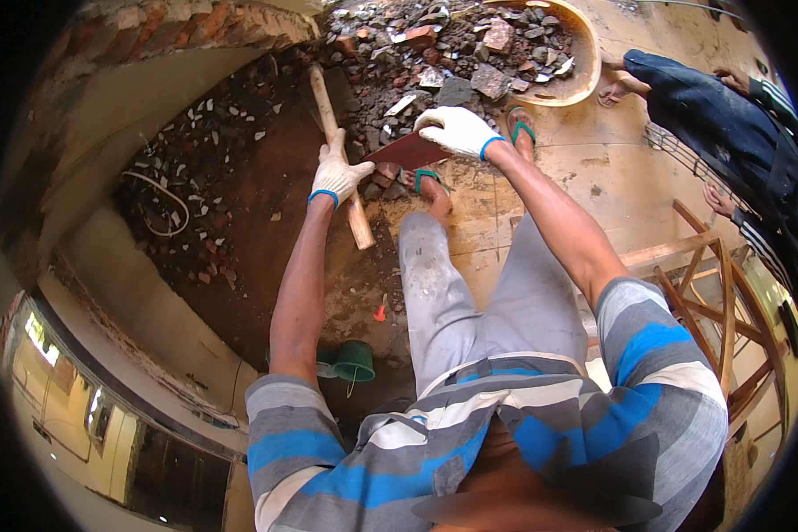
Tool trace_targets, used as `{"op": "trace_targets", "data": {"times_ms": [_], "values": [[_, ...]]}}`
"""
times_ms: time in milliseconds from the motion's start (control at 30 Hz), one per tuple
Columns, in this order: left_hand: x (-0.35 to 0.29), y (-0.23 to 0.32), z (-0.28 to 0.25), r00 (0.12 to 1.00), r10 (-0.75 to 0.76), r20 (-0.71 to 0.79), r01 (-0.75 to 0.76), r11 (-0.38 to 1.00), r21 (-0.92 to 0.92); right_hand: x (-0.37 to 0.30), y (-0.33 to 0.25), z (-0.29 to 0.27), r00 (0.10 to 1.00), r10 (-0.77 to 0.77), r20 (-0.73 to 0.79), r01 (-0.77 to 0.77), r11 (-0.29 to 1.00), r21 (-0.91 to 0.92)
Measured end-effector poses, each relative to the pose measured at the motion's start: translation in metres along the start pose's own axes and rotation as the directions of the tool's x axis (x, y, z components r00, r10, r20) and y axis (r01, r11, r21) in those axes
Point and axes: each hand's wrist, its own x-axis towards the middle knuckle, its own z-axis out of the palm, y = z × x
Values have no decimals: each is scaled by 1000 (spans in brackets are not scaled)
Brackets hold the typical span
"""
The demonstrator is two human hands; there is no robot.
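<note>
Partway through, by my judgement: rubble (496, 53) is heaped up at the pale yellow tub (587, 58) at one o'clock, some of it inside the rim, yet plenty more lies loose on the ground from ten round to twelve, so I'd call a good share of the work left. At eleven o'clock I have the left hand (338, 173) wrapped round a wooden pole (357, 220), thumb stuck out to the right; at twelve, the right hand (457, 132) pinches the edge of a flat red-brown panel (410, 153), whose other end reaches the left thumb, and whether panel and pole are joined I cannot tell from here. Now the textures: knitted white gloves with blue cuffs, pale rounded timber, a straight-edged sheet, and debris that's all jagged grey stone, brick-red lumps and white chips over dark, gritty soil. A green bucket (355, 360) sits at seven, round and flared, while a co-worker (709, 106) in dark clothes is over at two, and angular timber framing (726, 306) juts in at three
</note>
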Motion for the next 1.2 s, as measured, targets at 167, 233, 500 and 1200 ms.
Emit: {"op": "trace_targets", "data": {"times_ms": [167, 233, 500, 1200], "values": [[-14, 4, -19, 998, 6, 67, -12, 996, 85, 43, 2, 27, 983, 11, 182, -46, 981, 187], [-15, 0, -21, 998, -7, 65, 4, 999, 45, 50, 4, 34, 989, 1, 148, -32, 979, 203], [-16, -15, -11, 999, 39, 26, -42, 995, 96, 55, 7, 58, 883, 410, 229, -460, 656, 599], [4, -33, 7, 995, 99, -28, -101, 993, -56, -78, 22, 14, 871, 383, -309, -379, 922, 75]]}}
